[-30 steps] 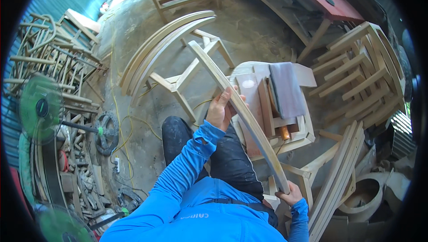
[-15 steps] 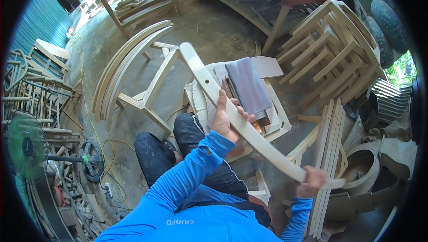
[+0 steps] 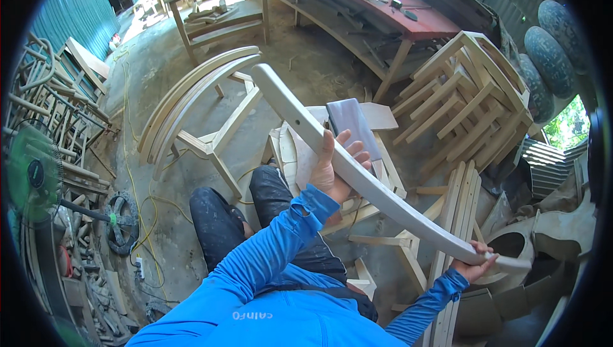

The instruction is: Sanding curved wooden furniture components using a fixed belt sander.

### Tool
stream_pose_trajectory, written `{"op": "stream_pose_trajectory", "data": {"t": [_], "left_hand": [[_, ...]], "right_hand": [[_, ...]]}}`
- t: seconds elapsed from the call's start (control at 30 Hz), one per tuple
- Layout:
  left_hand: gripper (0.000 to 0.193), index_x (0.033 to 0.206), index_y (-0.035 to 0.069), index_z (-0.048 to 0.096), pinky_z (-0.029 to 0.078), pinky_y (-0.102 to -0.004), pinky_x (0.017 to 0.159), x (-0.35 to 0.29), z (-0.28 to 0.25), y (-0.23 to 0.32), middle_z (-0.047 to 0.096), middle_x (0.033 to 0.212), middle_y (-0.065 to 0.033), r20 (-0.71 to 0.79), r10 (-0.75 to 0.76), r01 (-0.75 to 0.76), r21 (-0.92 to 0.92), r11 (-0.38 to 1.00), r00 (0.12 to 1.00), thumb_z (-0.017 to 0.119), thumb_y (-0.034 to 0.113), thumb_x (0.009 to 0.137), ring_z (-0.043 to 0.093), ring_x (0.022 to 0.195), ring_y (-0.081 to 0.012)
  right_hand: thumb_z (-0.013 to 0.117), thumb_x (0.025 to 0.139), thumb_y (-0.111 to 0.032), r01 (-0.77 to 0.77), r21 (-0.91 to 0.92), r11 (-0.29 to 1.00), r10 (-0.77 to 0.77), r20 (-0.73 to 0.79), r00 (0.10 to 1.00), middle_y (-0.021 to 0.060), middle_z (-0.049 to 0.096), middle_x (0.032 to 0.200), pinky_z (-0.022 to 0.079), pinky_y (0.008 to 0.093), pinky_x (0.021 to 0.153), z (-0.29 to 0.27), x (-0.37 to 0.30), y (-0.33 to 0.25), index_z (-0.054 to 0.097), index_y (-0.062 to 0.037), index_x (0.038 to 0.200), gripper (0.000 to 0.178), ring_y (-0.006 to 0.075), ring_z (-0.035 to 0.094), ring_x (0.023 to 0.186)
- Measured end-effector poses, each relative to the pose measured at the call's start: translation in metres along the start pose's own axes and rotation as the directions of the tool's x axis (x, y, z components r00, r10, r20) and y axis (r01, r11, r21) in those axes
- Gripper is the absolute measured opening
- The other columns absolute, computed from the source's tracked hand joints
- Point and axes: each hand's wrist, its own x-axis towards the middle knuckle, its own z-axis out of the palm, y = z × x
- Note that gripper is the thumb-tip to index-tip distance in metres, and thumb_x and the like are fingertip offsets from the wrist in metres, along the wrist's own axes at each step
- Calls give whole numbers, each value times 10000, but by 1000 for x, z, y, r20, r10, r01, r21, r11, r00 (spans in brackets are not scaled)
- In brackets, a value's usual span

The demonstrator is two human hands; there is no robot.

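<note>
A long, curved wooden slat [image 3: 373,187] with a small hole lies slantwise in front of me, its far end up at the left. My left hand [image 3: 335,171] cradles it near the middle, thumb on the near side and the other fingers loosely spread beyond it. Close to its lower right end, my right hand [image 3: 472,265] is closed round it. Behind the slat, a grey-purple sheet [image 3: 357,126] covers part of a low wooden stand [image 3: 386,117] just in front of my knees. The slat hides some of this stand.
Several curved slats [image 3: 191,94] lean on a wooden frame [image 3: 233,120] at left. Stacked wooden frames [image 3: 463,98] and straight strips [image 3: 456,213] stand at right. A red-topped workbench [image 3: 415,18] is at the back. A green fan [image 3: 38,174] and yellow cord [image 3: 128,161] are at far left.
The slat has shifted right and turned slightly on its length. My right hand has moved right with its end, and my left fingers have loosened and spread. The whole view has tilted up a little.
</note>
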Motion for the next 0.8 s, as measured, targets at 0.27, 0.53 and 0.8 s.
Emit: {"op": "stream_pose_trajectory", "data": {"t": [0.27, 0.53, 0.8], "left_hand": [[677, 1264, 16, 521, 614, -444, 837, 4, -2, -40, 639, 934, -108, -104, -152, 180, 359, 916, 983, 840, 452, 856, 670, 839, -252], [1001, 1645, 23, 166, -12, -558, 1272, 30, 0, -71, 95, 1712, -232, 418, 166, -263, 785, -561, 893, 631, 526, 915, -12, 1603, -372], [864, 1622, 28, 269, -14, -577, 1271, 75, -24, -60, 180, 1705, -209, 299, -37, -225, 626, -747, 954, 396, 602, 988, 77, 1605, -342]], "right_hand": [[763, 940, -288, 143, 79, 986, -155, 731, 665, 21, 556, 872, 456, 351, 897, 91, -78, -120, 555, -109, 1069, 304, 162, 555, 845], [709, 980, -319, 359, -59, 931, -258, 590, 765, -2, 468, 794, 410, 294, 783, 82, -119, -134, 497, -121, 960, 291, 124, 460, 740], [739, 959, -300, 292, -135, 947, -122, 688, 715, -10, 520, 763, 430, 273, 769, 87, -108, -108, 516, -141, 885, 284, 116, 501, 742]]}}
